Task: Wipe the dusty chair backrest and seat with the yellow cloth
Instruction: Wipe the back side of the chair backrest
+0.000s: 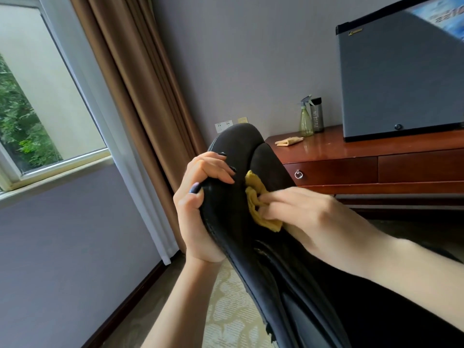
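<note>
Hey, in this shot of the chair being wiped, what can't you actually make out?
All from the head view:
1. The chair seat: not distinguishable; the right hand, its forearm and the bottom edge cover the lower chair.
2. Dust on the chair backrest: too fine to see on the dark surface.
3. The yellow cloth: partly hidden under the right hand's fingers.
4. The screen at top right: cut off by the frame edges.
</note>
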A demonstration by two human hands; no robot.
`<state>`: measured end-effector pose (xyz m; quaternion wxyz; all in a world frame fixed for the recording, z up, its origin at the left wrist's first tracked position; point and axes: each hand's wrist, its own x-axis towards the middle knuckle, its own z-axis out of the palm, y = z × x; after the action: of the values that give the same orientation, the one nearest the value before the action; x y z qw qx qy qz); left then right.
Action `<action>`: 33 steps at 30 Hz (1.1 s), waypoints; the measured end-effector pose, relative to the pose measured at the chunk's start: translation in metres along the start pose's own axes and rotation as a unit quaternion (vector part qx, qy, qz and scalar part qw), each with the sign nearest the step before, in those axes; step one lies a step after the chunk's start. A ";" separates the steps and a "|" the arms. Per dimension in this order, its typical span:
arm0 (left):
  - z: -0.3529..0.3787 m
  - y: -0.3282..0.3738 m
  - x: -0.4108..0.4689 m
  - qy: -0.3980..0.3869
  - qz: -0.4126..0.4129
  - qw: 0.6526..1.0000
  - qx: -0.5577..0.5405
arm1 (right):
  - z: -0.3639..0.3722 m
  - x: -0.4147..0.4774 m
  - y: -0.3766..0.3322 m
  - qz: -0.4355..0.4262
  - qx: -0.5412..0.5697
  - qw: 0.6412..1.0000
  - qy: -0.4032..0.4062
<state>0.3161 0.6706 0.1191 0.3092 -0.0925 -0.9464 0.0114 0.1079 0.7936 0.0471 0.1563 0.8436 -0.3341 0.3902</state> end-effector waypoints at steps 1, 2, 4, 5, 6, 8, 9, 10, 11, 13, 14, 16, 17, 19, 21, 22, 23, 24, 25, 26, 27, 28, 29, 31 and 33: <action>-0.001 0.001 0.008 0.003 -0.013 1.000 0.015 | 0.000 0.004 0.004 0.024 0.020 1.000 0.003; 0.001 0.001 0.011 0.017 -0.012 1.000 0.021 | 0.005 0.008 0.011 0.047 0.027 0.999 0.002; 0.002 -0.004 0.010 0.034 -0.024 0.999 0.022 | 0.014 0.018 0.022 0.077 0.031 0.997 0.006; 0.003 -0.008 0.007 0.043 -0.036 0.998 0.013 | 0.018 0.022 0.027 0.088 0.029 0.996 0.009; 0.003 -0.009 0.005 0.053 -0.037 0.998 0.003 | 0.021 0.026 0.033 0.091 0.027 0.995 0.012; 0.003 -0.006 0.008 0.061 -0.042 0.997 -0.005 | 0.024 0.033 0.043 0.117 0.024 0.993 0.012; 0.003 -0.005 0.009 0.054 -0.037 0.998 -0.005 | 0.025 0.037 0.047 0.130 0.021 0.991 0.012; 0.004 -0.004 0.011 0.045 -0.031 0.999 -0.001 | 0.026 0.041 0.052 0.140 0.020 0.990 0.010; 0.003 -0.005 0.011 0.037 -0.029 0.999 -0.001 | 0.027 0.046 0.056 0.153 0.015 0.988 0.004; 0.003 -0.008 0.010 0.046 -0.036 0.998 -0.002 | 0.030 0.053 0.063 0.180 0.002 0.984 -0.008; 0.004 -0.010 0.009 0.062 -0.037 0.997 -0.011 | 0.032 0.057 0.066 0.195 -0.006 0.981 -0.012; 0.006 -0.012 0.006 0.093 -0.048 0.994 -0.037 | 0.035 0.065 0.070 0.238 -0.015 0.971 -0.026; 0.008 -0.013 0.004 0.104 -0.053 0.992 -0.043 | 0.036 0.068 0.070 0.256 -0.015 0.966 -0.032; 0.009 -0.013 0.002 0.108 -0.065 0.991 -0.037 | 0.039 0.074 0.070 0.281 -0.014 0.959 -0.032; 0.008 -0.013 0.002 0.107 -0.067 0.991 -0.037 | 0.043 0.076 0.070 0.289 -0.017 0.957 -0.033; 0.008 -0.012 0.002 0.110 -0.070 0.991 -0.034 | 0.043 0.076 0.070 0.287 -0.020 0.957 -0.033; 0.008 -0.010 0.002 0.111 -0.075 0.990 -0.031 | 0.043 0.074 0.070 0.288 -0.023 0.957 -0.035; 0.008 -0.007 0.003 0.112 -0.080 0.990 -0.032 | 0.043 0.072 0.070 0.289 -0.022 0.957 -0.031; 0.009 -0.006 0.003 0.113 -0.087 0.989 -0.037 | 0.041 0.070 0.069 0.288 -0.018 0.957 -0.026; 0.010 -0.003 0.003 0.118 -0.097 0.987 -0.046 | 0.040 0.069 0.068 0.283 -0.015 0.959 -0.021; 0.010 -0.001 0.003 0.119 -0.107 0.985 -0.058 | 0.038 0.068 0.066 0.277 -0.013 0.961 -0.021; 0.010 0.001 0.004 0.117 -0.114 0.985 -0.059 | 0.036 0.067 0.063 0.267 -0.011 0.964 -0.018; 0.010 0.001 0.005 0.114 -0.119 0.985 -0.049 | 0.034 0.066 0.060 0.255 -0.006 0.967 -0.018; 0.010 0.002 0.005 0.114 -0.124 0.985 -0.041 | 0.030 0.061 0.053 0.231 0.009 0.973 -0.011; 0.011 0.004 0.007 0.117 -0.135 0.983 -0.045 | 0.027 0.055 0.046 0.222 0.025 0.975 -0.005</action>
<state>0.3048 0.6767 0.1143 0.4118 0.0212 -0.9071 -0.0842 0.1173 0.7216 0.0722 0.0434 0.7537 -0.5041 0.4194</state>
